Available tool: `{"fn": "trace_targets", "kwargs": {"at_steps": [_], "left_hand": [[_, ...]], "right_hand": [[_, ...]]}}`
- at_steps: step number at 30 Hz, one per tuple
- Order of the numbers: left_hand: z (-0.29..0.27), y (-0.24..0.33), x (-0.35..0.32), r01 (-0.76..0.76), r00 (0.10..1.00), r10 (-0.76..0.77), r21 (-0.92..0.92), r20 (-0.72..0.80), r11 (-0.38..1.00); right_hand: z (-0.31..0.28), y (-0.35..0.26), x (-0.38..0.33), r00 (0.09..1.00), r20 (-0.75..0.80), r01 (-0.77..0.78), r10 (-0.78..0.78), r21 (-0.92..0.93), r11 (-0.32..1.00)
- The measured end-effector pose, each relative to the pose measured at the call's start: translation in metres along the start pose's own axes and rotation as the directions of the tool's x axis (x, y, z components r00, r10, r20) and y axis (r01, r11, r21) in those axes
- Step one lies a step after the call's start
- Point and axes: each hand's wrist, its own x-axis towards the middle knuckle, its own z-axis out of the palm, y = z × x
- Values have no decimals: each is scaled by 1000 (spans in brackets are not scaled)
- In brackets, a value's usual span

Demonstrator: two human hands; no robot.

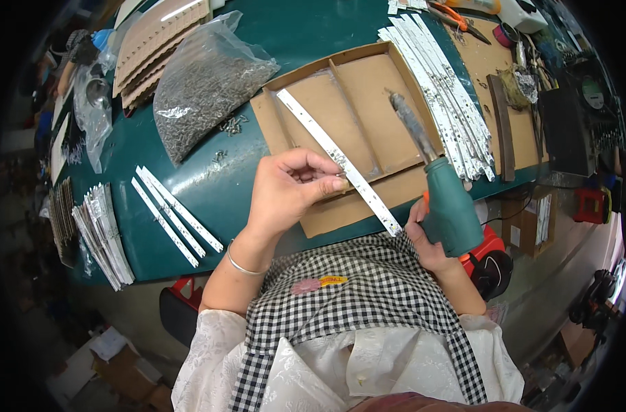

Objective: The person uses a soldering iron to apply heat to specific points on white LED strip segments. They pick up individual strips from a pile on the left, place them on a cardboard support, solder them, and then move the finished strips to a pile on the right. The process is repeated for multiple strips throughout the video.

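In my left hand (pixel 290 185), thumb and forefinger are pinched at the edge of a narrow white circuit board strip (pixel 320 139), near its middle. A tiny dark bit shows by the fingertips, too small to name. The strip slants across a shallow cardboard tray (pixel 358 51) with dividers, one end over the tray and the other toward my right hand. My right hand (pixel 424 237) is closed round the handle of a green soldering gun (pixel 452 209). Its dark barrel points up and away over the tray's right side, apart from the strip.
Loose metal bits (pixel 232 125) lie by a clear bag of small metal parts (pixel 203 86). At left are separate strips (pixel 179 213) and a bundle of strips (pixel 101 230). More strips (pixel 440 96) are piled right of the tray. Orange-handled pliers (pixel 457 19) lie at the back right.
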Motion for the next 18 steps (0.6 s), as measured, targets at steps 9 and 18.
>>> {"fn": "trace_targets", "kwargs": {"at_steps": [9, 18], "left_hand": [[25, -11, -11, -55, 990, 61, -55, 125, 997], [28, -19, -9, 209, 969, -140, -374, 204, 904]], "right_hand": [[4, -28, 51, 988, 117, -139, 99, 415, 899], [11, -36, 62, 975, 214, -107, 56, 232, 967]]}}
